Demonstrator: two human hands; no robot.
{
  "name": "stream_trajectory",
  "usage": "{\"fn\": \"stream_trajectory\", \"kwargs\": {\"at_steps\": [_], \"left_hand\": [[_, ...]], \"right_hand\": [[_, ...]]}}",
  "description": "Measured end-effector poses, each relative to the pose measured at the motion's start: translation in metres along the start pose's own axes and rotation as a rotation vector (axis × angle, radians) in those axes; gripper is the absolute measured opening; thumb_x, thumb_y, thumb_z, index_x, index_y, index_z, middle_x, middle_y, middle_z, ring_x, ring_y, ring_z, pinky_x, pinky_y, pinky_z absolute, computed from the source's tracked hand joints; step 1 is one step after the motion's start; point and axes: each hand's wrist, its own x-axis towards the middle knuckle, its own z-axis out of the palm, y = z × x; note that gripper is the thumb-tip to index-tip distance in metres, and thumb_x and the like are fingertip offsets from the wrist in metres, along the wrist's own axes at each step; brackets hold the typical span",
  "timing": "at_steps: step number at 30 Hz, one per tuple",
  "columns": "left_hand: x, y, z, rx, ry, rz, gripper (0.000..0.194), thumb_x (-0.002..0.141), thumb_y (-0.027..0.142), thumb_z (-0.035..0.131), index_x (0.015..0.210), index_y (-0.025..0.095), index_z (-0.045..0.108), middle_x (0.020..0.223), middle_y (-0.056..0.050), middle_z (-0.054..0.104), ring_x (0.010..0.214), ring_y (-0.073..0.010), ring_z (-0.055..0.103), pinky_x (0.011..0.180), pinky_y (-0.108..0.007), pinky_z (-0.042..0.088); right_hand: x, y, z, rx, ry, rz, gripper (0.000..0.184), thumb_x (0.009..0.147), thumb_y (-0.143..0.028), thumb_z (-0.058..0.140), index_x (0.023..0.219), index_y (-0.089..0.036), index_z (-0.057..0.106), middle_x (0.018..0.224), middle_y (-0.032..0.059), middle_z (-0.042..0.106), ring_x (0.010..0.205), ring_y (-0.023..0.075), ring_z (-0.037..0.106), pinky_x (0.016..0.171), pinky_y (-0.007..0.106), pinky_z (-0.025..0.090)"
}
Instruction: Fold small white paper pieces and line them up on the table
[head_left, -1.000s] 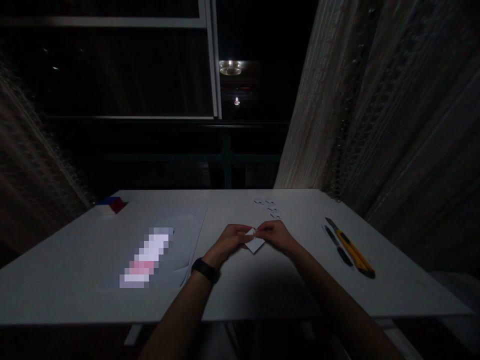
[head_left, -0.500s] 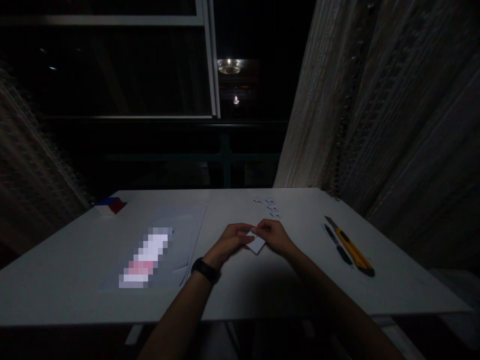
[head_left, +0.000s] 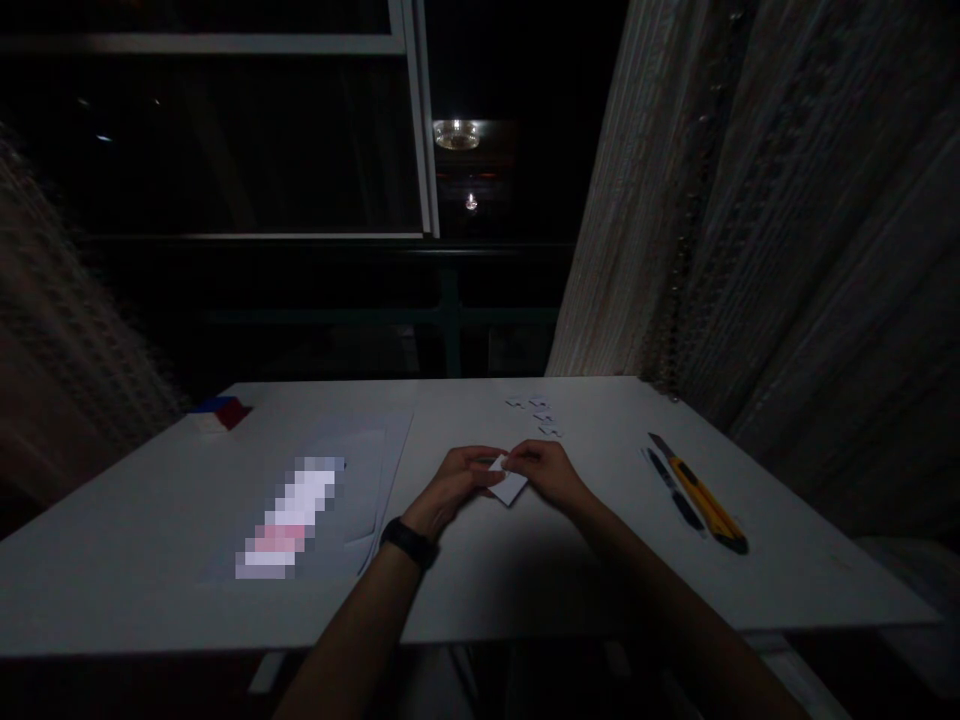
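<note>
A small white piece of paper is held just above the table, one corner pointing toward me. My left hand, with a dark band on its wrist, pinches its left side between thumb and fingers. At the paper's upper edge, the fingertips of my right hand are closed on it. The dim light hides whether the paper is folded in layers. Beyond my hands, several small paper pieces with dark marks lie in a loose cluster.
To the right lie a yellow box cutter and a black pen. Large paper sheets and a blurred-out bright rectangle cover part of the left side. A cube-like block stands at the far left of the white table.
The paper has shifted very slightly left between my fingers. Both hands keep their grip, and the things on the table stay where they were.
</note>
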Motion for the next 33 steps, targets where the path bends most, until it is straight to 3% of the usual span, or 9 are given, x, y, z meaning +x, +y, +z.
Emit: {"fn": "stream_trajectory", "kwargs": {"at_steps": [9, 15, 19, 24, 33], "left_hand": [[0.002, -0.0014, 0.0038, 0.07, 0.075, 0.016, 0.047, 0.051, 0.019, 0.075, 0.095, 0.008, 0.061, 0.053, -0.002, 0.06, 0.047, -0.0114, 0.055, 0.05, -0.025, 0.046], [0.0008, -0.0002, 0.0038, 0.105, 0.041, 0.086, 0.037, 0.058, 0.02, 0.067, 0.093, 0.01, 0.061, 0.059, -0.002, 0.061, 0.054, -0.0126, 0.056, 0.054, -0.025, 0.045], [0.0026, -0.0006, 0.0005, 0.277, 0.098, 0.211, 0.022, 0.067, 0.027, 0.058, 0.08, 0.012, 0.066, 0.073, -0.006, 0.064, 0.068, -0.0154, 0.057, 0.059, -0.023, 0.043], [0.0058, -0.004, -0.0013, 0.515, 0.215, 0.277, 0.027, 0.068, 0.037, 0.058, 0.073, 0.012, 0.068, 0.068, -0.007, 0.065, 0.068, -0.0171, 0.057, 0.061, -0.025, 0.042], [-0.0022, 0.0045, 0.0031, 0.601, 0.169, 0.324, 0.028, 0.071, 0.036, 0.055, 0.075, 0.013, 0.069, 0.069, -0.006, 0.067, 0.067, -0.0171, 0.058, 0.058, -0.023, 0.041]], "right_hand": [[-0.0018, 0.0026, 0.0033, -0.068, 0.042, -0.004, 0.024, 0.062, -0.038, 0.064, 0.062, -0.015, 0.057, 0.055, -0.0005, 0.057, 0.051, 0.0112, 0.05, 0.049, 0.023, 0.038], [-0.0022, 0.0018, 0.0055, -0.037, 0.081, -0.005, 0.025, 0.061, -0.039, 0.065, 0.061, -0.015, 0.056, 0.055, -0.0002, 0.057, 0.052, 0.0119, 0.051, 0.049, 0.023, 0.039], [-0.0034, 0.0002, 0.0074, -0.065, 0.067, -0.003, 0.025, 0.061, -0.039, 0.065, 0.061, -0.016, 0.056, 0.055, -0.0003, 0.057, 0.053, 0.0126, 0.052, 0.05, 0.024, 0.039], [-0.0045, 0.0036, 0.0091, -0.144, 0.037, -0.041, 0.018, 0.064, -0.032, 0.062, 0.061, -0.016, 0.056, 0.057, -0.001, 0.056, 0.054, 0.0115, 0.05, 0.053, 0.024, 0.038], [-0.0043, 0.0025, 0.0081, -0.058, 0.016, -0.054, 0.019, 0.06, -0.028, 0.065, 0.068, -0.018, 0.051, 0.057, -0.0039, 0.052, 0.055, 0.0112, 0.05, 0.051, 0.022, 0.037]]}}
